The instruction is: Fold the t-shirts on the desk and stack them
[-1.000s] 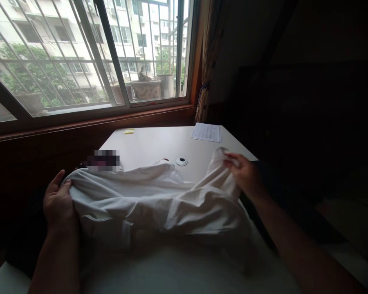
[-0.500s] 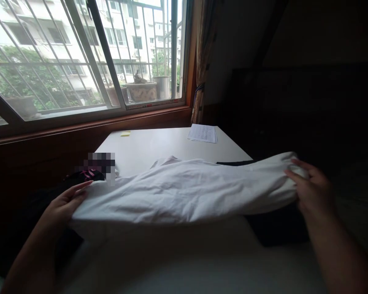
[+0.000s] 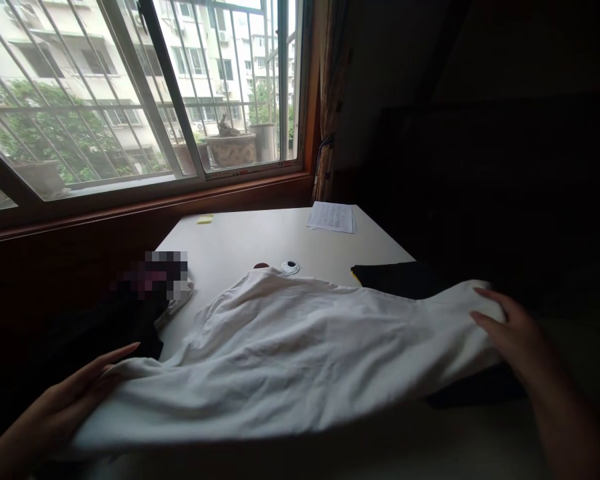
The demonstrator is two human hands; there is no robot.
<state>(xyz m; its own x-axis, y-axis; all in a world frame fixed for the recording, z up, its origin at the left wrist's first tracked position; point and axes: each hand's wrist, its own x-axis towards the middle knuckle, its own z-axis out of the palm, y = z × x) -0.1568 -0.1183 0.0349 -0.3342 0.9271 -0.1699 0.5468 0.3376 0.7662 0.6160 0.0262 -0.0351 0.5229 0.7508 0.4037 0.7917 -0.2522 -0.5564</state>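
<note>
A white garment [image 3: 290, 353] lies stretched across the near part of a white table [image 3: 260, 240]. My left hand [image 3: 75, 393] holds its left edge, fingers extended along the cloth with the thumb under it. At the right end of the garment, my right hand [image 3: 510, 333] grips the edge the same way, out past the table's right side. Both hands keep the cloth pulled wide and low over the tabletop.
Dark clothing [image 3: 105, 320] is piled at the table's left edge, another dark cloth [image 3: 400, 277] at the right. A sheet of paper [image 3: 331, 217], a yellow sticky note [image 3: 205, 219] and a round cable hole [image 3: 290, 267] are farther back. A barred window [image 3: 130, 93] stands behind.
The garment was bunched up between my hands; I pulled it apart sideways and lowered it toward the table. My right hand moved far right, my left hand down and left.
</note>
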